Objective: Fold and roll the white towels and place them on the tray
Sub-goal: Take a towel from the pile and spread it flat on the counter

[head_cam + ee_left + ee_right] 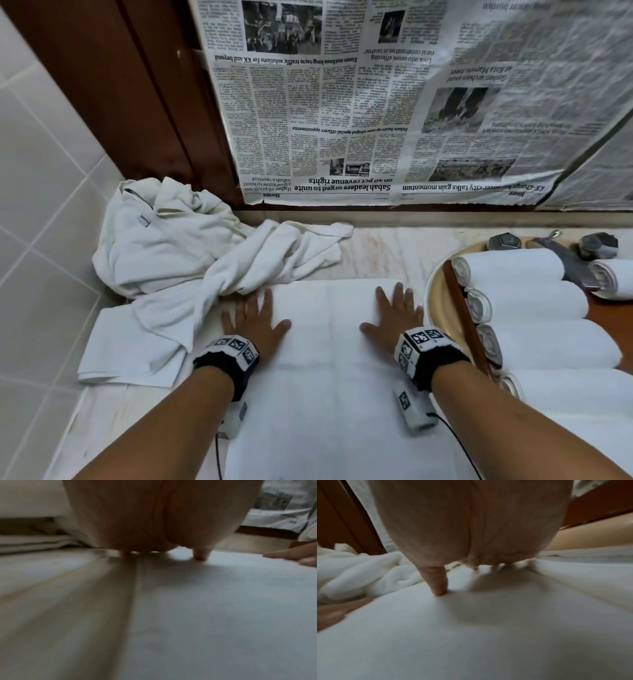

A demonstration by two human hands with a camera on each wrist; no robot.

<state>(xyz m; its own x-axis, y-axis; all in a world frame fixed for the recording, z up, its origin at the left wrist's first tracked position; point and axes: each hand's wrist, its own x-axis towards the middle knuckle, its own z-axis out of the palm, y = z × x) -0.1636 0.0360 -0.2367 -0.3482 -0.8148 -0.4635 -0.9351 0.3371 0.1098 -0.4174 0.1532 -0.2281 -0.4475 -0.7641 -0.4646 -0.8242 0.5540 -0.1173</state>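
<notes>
white folded towel (pixel 329 342) lies flat on the bench, both hands spread and pressing it: left hand (pixel 255 320) at its left side, right hand (pixel 394 317) at its right. several rolled towels (pixel 534 301) already fill the tray (pixel 460 318) at right; a crumpled heap (pixel 178 246) waits far left.

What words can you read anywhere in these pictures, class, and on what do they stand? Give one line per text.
All readable print is on the newspaper, which hangs upside down:
"Sabah leaders urged to unite on 40 pct revenue rights"
"Debate heats up over alleged special officers appointments"
"Ewon outlines long-term traffic solutions for KK and beyond"
"inter-city talks gain momentum" (start creased)
"Home" (section label)
Body columns: too small to read.
Tag on the crumpled towels: too small.
Wristband markers: patterns, no words.
</notes>
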